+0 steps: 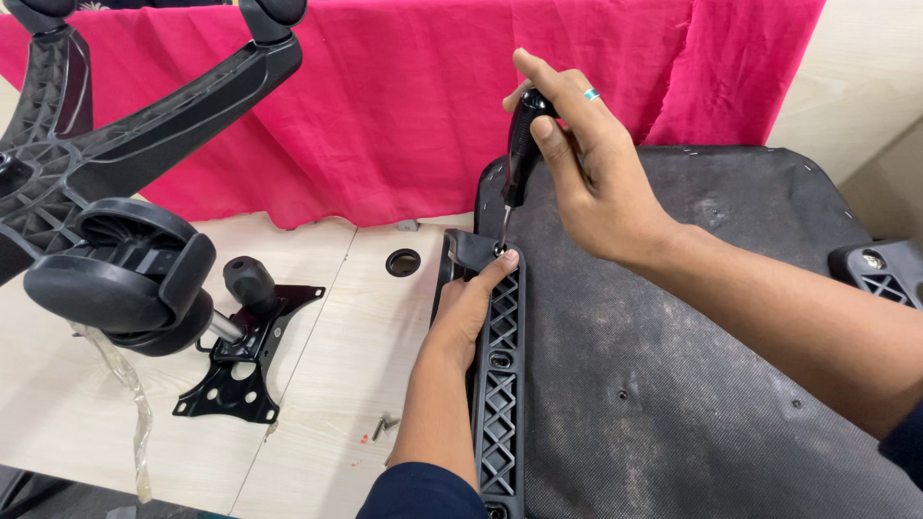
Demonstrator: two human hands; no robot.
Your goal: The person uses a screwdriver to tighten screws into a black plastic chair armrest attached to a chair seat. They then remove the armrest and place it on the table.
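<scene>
My right hand [586, 163] grips the black handle of a screwdriver [520, 144], held upright with its tip down at the top end of a black plastic armrest bracket [500, 384]. The bracket lies along the left edge of an upturned black chair seat [692, 384]. My left hand [466, 308] presses on the bracket's upper part, its forefinger reaching up beside the screwdriver tip. A ring sits on one finger of my right hand.
A black star-shaped chair base with castor wheels [125, 269] lies upturned at the left. A black metal tilt mechanism plate [245, 356] rests on the light wooden table [327, 384], with loose screws [385, 425] near it. Pink cloth [404, 106] hangs behind. Another armrest bracket [880, 269] shows at right.
</scene>
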